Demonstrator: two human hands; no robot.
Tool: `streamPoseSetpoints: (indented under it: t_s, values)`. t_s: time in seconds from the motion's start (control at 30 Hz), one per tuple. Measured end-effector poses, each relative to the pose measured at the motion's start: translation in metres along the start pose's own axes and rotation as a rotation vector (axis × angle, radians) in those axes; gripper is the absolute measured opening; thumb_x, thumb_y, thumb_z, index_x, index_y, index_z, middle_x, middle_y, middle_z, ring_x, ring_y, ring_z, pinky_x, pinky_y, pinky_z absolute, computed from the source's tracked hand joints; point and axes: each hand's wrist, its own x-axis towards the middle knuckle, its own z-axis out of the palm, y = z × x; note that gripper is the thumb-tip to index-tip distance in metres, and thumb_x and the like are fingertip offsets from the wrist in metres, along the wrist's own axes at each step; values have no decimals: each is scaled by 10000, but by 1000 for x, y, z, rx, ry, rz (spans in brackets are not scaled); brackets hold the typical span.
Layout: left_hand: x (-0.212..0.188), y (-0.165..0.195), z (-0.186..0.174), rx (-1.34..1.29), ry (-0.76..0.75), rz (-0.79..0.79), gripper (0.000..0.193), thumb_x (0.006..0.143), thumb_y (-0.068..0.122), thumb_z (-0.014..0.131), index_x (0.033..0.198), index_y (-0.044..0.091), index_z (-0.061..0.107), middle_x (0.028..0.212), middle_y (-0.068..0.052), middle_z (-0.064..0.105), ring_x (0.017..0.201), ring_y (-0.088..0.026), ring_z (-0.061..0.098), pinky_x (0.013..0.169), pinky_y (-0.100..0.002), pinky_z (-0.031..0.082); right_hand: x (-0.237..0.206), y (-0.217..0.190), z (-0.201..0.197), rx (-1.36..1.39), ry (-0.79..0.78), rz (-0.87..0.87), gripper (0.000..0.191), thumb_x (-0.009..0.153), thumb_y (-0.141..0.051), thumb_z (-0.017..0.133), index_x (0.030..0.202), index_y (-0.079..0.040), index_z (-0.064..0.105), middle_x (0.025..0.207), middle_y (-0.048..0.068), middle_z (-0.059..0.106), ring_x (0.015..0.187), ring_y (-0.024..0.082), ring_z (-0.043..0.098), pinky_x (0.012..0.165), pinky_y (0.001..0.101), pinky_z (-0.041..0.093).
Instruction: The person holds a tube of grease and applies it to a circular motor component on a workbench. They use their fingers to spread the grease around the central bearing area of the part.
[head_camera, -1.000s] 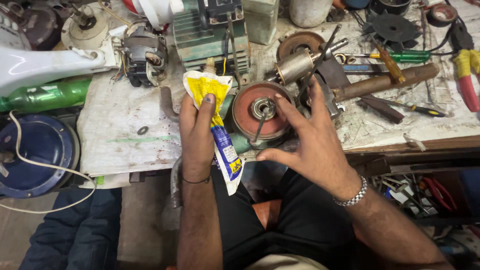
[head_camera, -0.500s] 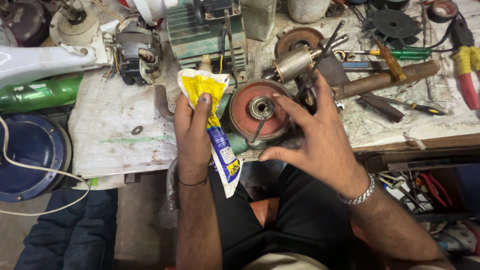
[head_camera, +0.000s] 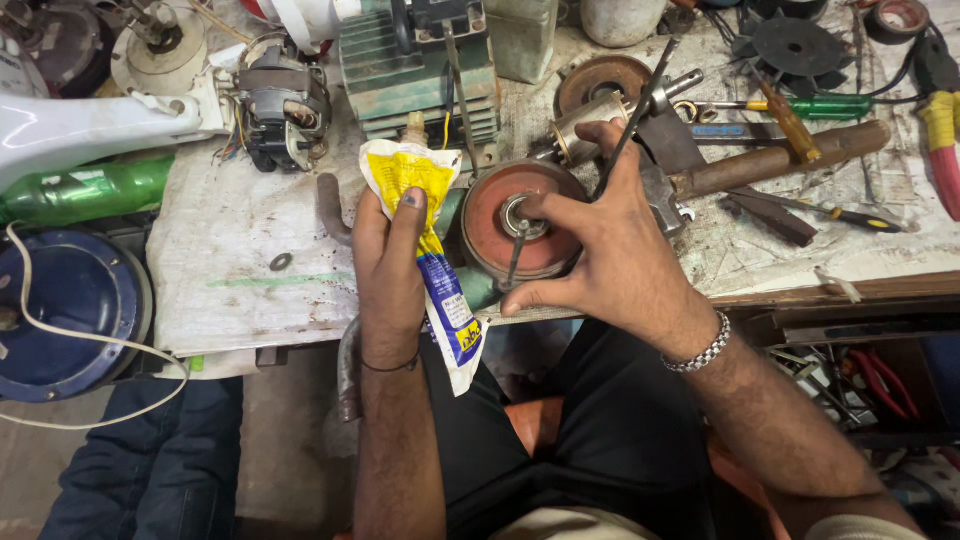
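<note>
Red motor cover (head_camera: 525, 225) at frame centre: my right hand (head_camera: 610, 240) pinches its hub, left hand (head_camera: 390, 260) clasps the yellow-blue grease pouch (head_camera: 425, 230); no grease visible yet.

One package shows: a soft plastic grease pouch (head_camera: 430, 250), white with a yellow upper panel and a blue lower band, held near the middle of the scene in the left hand (head_camera: 388, 262). Its crumpled open top points far toward the green motor housing (head_camera: 420, 65); its flat tail hangs near, over the bench edge, left of the red disc (head_camera: 522, 222)
</note>
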Motion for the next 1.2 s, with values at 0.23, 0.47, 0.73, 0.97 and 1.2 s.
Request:
streamPoseSetpoints:
  t_s: [0.23,0.47,0.73,0.97,1.2]
  values:
    - [-5,-1,5,17,-22,16,225,1092,139,551,1249,-18,591,1109,-43,645,986,-96,570,881,-274,472,1,-3,4,-55,10,21,980,408,-765,911,1103,-96,742,1339,415,350,1359,618,320,1079,656,421]
    - [0,-2,5,77,10,29,220,1093,119,543,1244,-30,600,1109,-56,662,998,-113,593,883,-284,485,7,-5,6,7,18,41,984,387,-724,941,1113,-95,726,1243,363,417,1256,550,384,1022,635,453]
    - [-2,-4,5,35,-33,70,234,1095,107,540,1276,-35,585,1139,-62,662,1020,-120,595,910,-289,489,-12,8,4,134,-47,106,1040,449,-694,919,1278,-114,680,1357,301,376,1343,507,406,1116,590,433]
    - [-6,-3,5,0,-27,46,228,1105,116,540,1276,-29,579,1136,-56,647,1017,-110,579,906,-282,480,-26,21,11,110,7,24,993,512,-685,879,1383,-257,669,1572,291,260,1498,508,289,1191,594,370]
    - [-5,0,7,6,-22,34,234,1101,123,539,1276,-26,581,1145,-55,650,1030,-106,583,920,-280,478,-33,21,10,-142,27,-2,1009,563,-763,826,1414,-258,634,1620,312,235,1516,531,263,1223,617,338]
